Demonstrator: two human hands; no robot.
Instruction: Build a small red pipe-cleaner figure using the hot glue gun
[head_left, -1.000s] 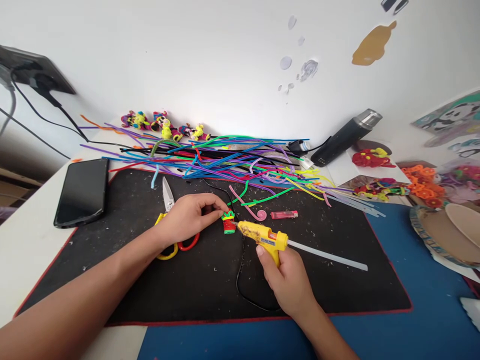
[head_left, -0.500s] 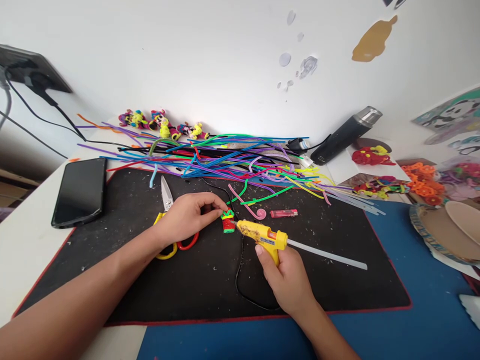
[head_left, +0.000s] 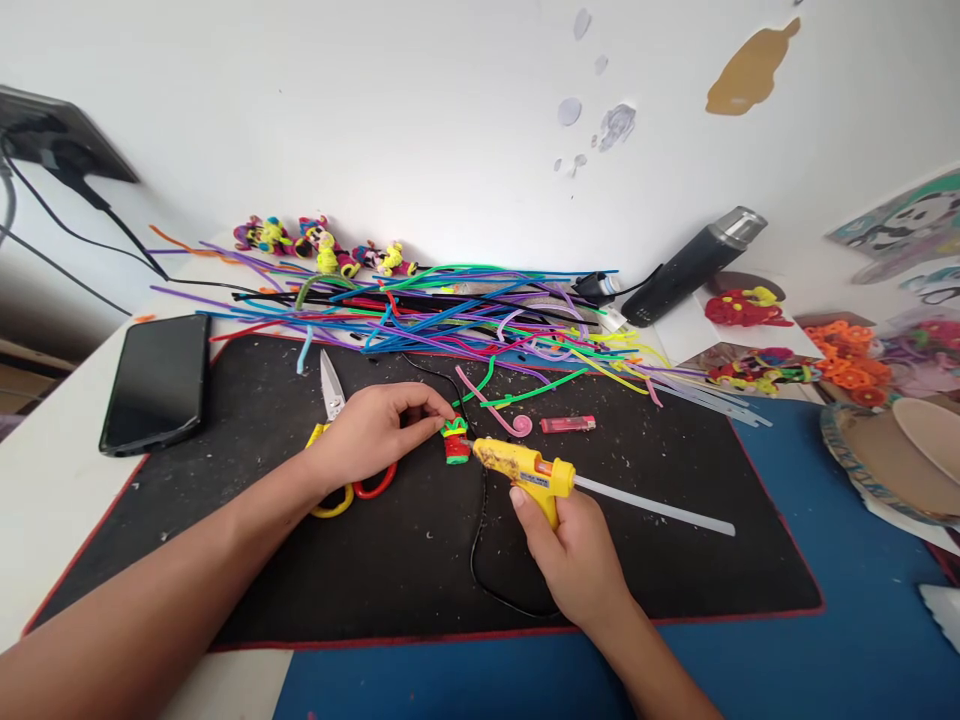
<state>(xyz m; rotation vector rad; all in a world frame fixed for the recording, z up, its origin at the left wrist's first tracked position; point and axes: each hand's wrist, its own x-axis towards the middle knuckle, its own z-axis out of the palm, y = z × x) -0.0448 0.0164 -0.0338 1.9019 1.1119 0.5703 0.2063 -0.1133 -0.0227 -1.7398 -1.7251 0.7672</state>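
Between thumb and fingers, my left hand (head_left: 382,425) pinches the top of a small red, green and yellow pipe-cleaner figure (head_left: 456,442). A yellow hot glue gun (head_left: 525,468) is gripped in my right hand (head_left: 574,555). Its nozzle points left, at or very close to the figure's right side; I cannot tell whether they touch. From the gun's back sticks out a long translucent glue stick (head_left: 660,507). Scissors (head_left: 332,390) with yellow and red handles lie partly hidden under my left hand. Beyond the gun are a pink pipe cleaner (head_left: 491,402) with a coiled end and a pink lighter (head_left: 568,424).
Many coloured pipe cleaners (head_left: 435,315) lie along the back of the black mat (head_left: 337,590). Several finished figures (head_left: 326,250) rest behind them. A phone (head_left: 154,380) is at left; a dark thermos (head_left: 686,265) leans at right. The gun's black cord (head_left: 480,560) loops across the mat.
Hardly anything differs. Both hands, the figure and the glue gun keep the same places, with only a slight shift of the camera view.
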